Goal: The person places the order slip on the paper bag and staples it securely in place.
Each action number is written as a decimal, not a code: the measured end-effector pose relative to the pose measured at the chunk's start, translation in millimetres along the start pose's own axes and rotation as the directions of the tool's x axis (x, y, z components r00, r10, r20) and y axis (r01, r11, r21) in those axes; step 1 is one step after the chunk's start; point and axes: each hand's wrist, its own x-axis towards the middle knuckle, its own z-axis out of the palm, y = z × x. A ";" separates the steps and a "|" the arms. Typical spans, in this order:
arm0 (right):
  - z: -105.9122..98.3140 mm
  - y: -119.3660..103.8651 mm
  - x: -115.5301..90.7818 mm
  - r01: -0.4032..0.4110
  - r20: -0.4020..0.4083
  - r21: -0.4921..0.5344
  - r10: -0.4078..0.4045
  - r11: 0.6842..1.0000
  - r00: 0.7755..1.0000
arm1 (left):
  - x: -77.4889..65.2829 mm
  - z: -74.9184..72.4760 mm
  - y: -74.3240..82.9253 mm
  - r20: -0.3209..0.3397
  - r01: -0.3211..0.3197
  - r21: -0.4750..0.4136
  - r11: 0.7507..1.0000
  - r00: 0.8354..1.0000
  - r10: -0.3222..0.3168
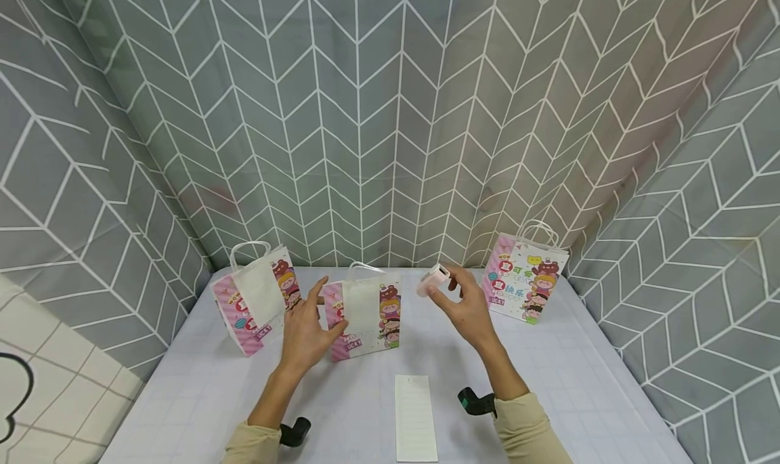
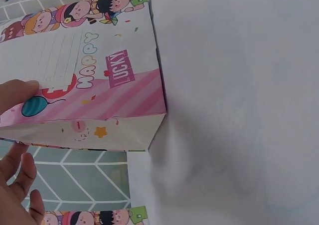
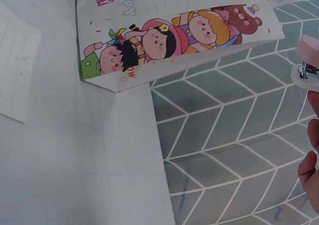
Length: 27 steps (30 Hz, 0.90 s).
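A pink and white paper gift bag [image 1: 391, 315] printed with cartoon figures stands upright in the middle of the table. On its front lies a lined white paper slip [image 1: 361, 308]. My left hand [image 1: 306, 332] grips this bag at its left side, thumb on the front near the slip, fingers behind. My right hand [image 1: 466, 308] holds a small pink and white stapler [image 1: 434, 280] in the air, right of the bag. In the right wrist view the stapler [image 3: 308, 60] shows at the right edge, apart from the bag [image 3: 164, 40].
A similar gift bag [image 1: 244, 322] with a white slip stands at the left. Another gift bag [image 1: 524, 278], with no slip on its visible front, stands at the back right. A stack of lined slips [image 1: 416, 420] lies at the table's near middle. Patterned curtains surround the table.
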 end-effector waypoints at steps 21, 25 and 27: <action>-3.9 44.5 -14.3 -0.191 0.088 0.012 0.189 0.982 0.978 | -2.3 3.4 -15.0 0.046 0.115 -0.002 0.993 0.992 -0.114; -6.0 51.2 -19.0 -0.243 0.125 0.003 0.241 0.970 0.963 | -1.9 3.9 -19.1 0.043 0.117 0.007 0.993 0.992 -0.117; -6.2 59.8 -21.1 -0.258 0.141 -0.015 0.257 0.966 0.956 | -1.6 4.0 -21.2 0.039 0.115 0.012 0.993 0.993 -0.116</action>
